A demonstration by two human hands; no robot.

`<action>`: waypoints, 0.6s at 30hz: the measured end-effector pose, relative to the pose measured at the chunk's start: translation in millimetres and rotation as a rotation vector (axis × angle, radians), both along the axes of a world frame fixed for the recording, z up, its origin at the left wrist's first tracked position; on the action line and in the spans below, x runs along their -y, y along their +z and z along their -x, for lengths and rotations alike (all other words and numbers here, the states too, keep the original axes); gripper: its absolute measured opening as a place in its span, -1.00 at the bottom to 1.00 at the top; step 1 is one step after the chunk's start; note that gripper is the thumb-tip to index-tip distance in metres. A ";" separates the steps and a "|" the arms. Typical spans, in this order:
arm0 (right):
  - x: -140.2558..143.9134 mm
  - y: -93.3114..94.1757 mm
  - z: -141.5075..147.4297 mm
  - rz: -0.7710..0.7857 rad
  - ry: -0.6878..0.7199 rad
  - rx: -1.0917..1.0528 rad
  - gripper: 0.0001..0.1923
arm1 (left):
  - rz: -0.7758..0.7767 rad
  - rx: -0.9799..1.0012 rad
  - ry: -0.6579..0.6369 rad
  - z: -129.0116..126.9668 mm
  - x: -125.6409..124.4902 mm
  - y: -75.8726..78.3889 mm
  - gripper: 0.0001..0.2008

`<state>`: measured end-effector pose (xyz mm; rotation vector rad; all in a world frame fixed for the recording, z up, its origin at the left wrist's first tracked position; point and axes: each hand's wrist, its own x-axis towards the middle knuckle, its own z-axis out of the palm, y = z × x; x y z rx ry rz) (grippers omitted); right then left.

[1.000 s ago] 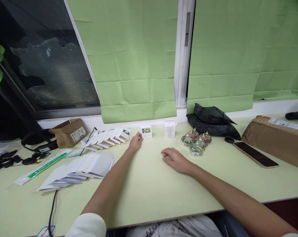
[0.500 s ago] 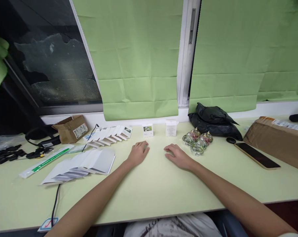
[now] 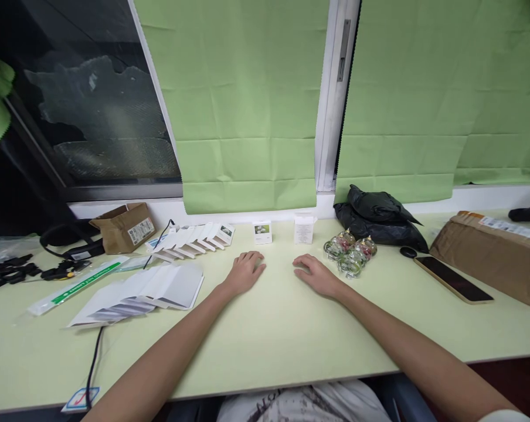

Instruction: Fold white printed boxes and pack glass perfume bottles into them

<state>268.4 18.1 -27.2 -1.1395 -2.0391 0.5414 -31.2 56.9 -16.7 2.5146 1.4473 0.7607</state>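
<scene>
A: We see a pale green table [image 3: 265,340] across the lower frame, with green blinds [image 3: 247,105] over the window behind it and dark glass [image 3: 93,117] at upper left.

B: Counting, largest first, we make out one long brown parcel [image 3: 493,258] at the right edge, one black bag [image 3: 379,217] right of centre, one open cardboard box [image 3: 124,225] at the left, and one phone [image 3: 453,279] lying flat beside the parcel.

A: We count two fans of folded white cards: the bigger fan [image 3: 150,290] left of centre, the smaller fan [image 3: 194,239] behind it. We cannot count the single cards.

B: Two small white boxes stand at centre: the picture box [image 3: 263,232] and the plain box [image 3: 303,228]. A cluster of glass ornaments [image 3: 350,252] sits to their right; their number is unclear to us.

A: The left hand [image 3: 245,271] lies palm down on the table, fingers loosely spread, holding nothing. The right hand [image 3: 318,275] rests likewise, empty, just left of the ornaments. Both boxes are just beyond the fingertips, untouched.
</scene>
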 end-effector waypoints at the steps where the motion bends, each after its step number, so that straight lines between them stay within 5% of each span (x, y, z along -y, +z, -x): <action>1: 0.5 0.9 -0.1 0.003 0.002 0.011 -0.75 | 0.000 0.001 0.000 0.2 0.1 0.1 -0.71; 18: 5.9 7.0 0.2 -0.005 0.022 0.064 -0.79 | 0.012 -0.061 0.012 0.7 0.0 1.4 -0.67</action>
